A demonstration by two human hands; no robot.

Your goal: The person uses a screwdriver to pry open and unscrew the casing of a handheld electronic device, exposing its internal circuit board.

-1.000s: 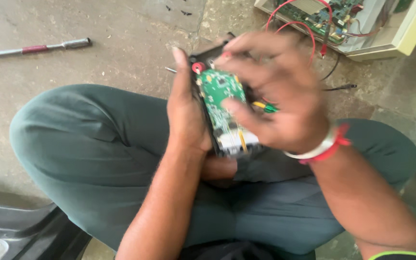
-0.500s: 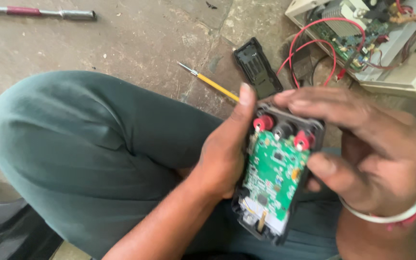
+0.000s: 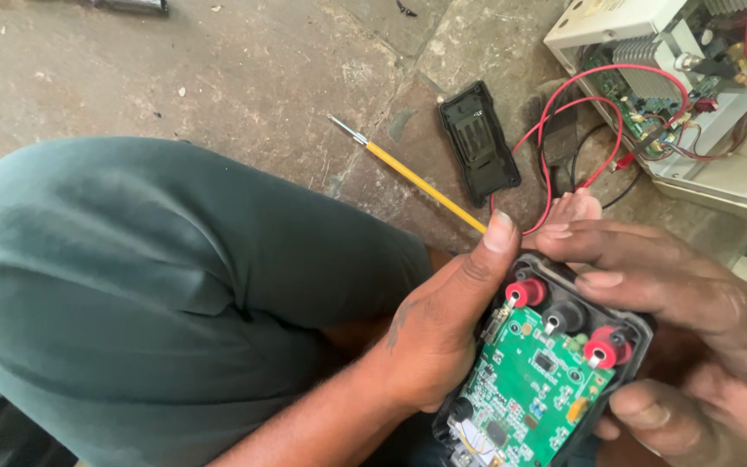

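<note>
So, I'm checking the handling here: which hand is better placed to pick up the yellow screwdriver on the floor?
Probably the right hand: its fingers only rest on the opened meter's top edge, while the left hand cradles the meter from beneath. The yellow screwdriver lies just ahead.

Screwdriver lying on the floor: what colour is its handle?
Yellow; the screwdriver shows best in the head view.

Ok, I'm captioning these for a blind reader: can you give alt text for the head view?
Both hands, left hand and right hand, hold an opened meter with its green circuit board showing, over a knee in green trousers. On the concrete floor beyond lie a yellow screwdriver and a black cover.
</note>
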